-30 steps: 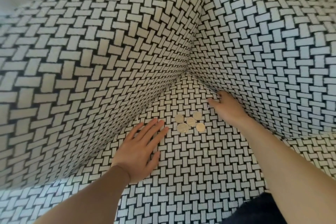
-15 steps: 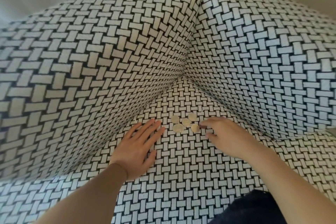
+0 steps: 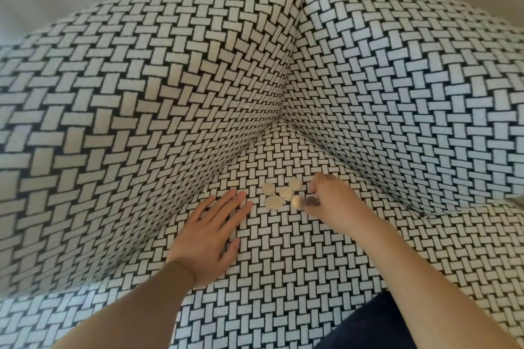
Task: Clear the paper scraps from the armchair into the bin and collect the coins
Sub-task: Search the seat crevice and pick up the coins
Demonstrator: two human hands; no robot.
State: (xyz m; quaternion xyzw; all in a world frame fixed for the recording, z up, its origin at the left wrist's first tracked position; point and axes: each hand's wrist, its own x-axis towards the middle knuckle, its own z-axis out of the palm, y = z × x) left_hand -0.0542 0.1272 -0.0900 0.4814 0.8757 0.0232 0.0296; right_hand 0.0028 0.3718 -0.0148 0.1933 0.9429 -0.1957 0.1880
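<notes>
Armchair [image 3: 170, 122], black-and-white basket-weave fabric: seat bears five round silvery coins [image 3: 280, 195] clustered near the back corner. Left hand [image 3: 208, 235]: flat, fingers spread, empty, just left of the cluster. Right hand [image 3: 334, 201]: fingertips pinched on a sixth, darker coin [image 3: 312, 202] beside the cluster.
</notes>
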